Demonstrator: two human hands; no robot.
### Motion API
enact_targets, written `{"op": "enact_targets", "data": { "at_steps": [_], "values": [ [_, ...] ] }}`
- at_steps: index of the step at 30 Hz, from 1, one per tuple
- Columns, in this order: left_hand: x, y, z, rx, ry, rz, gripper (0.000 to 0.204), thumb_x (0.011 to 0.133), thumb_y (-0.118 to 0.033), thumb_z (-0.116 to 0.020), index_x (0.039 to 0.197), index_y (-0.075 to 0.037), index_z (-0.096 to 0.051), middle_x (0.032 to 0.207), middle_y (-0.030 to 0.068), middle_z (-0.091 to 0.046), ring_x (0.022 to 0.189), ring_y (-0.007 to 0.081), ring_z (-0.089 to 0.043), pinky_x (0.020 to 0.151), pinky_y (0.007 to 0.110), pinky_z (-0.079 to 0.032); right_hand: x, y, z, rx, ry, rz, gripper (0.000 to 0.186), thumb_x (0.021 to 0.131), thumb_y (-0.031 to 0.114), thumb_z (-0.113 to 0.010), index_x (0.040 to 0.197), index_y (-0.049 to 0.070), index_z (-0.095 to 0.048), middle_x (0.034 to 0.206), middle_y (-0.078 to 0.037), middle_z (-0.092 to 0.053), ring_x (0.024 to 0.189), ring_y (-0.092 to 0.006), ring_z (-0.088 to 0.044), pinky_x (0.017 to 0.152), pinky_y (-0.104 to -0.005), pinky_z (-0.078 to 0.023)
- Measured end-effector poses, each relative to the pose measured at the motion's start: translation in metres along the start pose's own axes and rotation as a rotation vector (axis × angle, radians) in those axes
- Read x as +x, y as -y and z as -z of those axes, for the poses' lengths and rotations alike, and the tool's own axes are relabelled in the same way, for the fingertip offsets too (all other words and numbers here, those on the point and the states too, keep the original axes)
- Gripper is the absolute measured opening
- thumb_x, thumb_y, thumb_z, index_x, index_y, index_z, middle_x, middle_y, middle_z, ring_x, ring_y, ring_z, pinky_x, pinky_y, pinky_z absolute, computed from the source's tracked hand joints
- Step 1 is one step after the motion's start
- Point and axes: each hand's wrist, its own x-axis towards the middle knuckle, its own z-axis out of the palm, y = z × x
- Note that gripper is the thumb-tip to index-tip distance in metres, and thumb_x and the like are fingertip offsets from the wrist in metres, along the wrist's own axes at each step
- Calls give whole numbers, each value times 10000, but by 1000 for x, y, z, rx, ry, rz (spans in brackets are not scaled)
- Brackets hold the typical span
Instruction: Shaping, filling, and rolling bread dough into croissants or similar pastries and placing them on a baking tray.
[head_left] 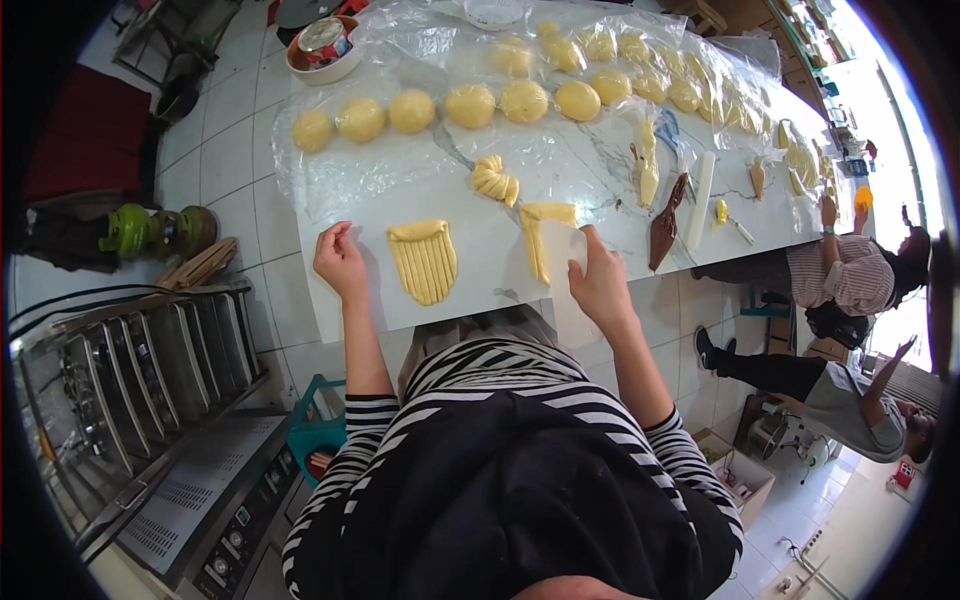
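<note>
My right hand (600, 282) grips a pale, translucent dough scraper (567, 258), held on edge over a flat piece of yellow dough (534, 240). The scraper hides part of that dough. Resting near the table's left front corner, my left hand (341, 262) has its fingers curled in, with nothing visible in them. Beside it lies a dough sheet cut into several strips (424, 268), its top edge folded over and uncut. Farther back, between the two flat pieces, sits a rolled, ridged dough crescent (495, 182).
Rows of dough balls (470, 105) lie under clear plastic across the table (400, 190). To the right are a brown-filled piping bag (665, 228), a yellow-filled one (648, 170) and a white rolling pin (702, 200). A tray rack (140, 380) stands left; two people are at right.
</note>
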Motion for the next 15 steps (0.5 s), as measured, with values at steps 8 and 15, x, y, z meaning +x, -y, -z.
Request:
{"op": "enact_targets", "data": {
  "at_steps": [8,15],
  "values": [
    [-2,-1,-2,16,22,22,215,755,90,-447,835,15,-632,807,80,-629,717,159,-620,626,250,-489,2,10,-11,-79,16,-52,391,719,-19,-507,1092,-8,-393,736,-272,-569,740,-479,-532,680,-532,-405],
    [0,0,-3,54,16,-2,215,750,86,-453,834,7,-635,810,74,-634,722,163,-624,628,254,-491,0,8,-18,-112,-6,14,410,706,-42,-484,1101,-12,-377,635,-260,-550,658,-470,-536,639,-530,-410]
  ]
}}
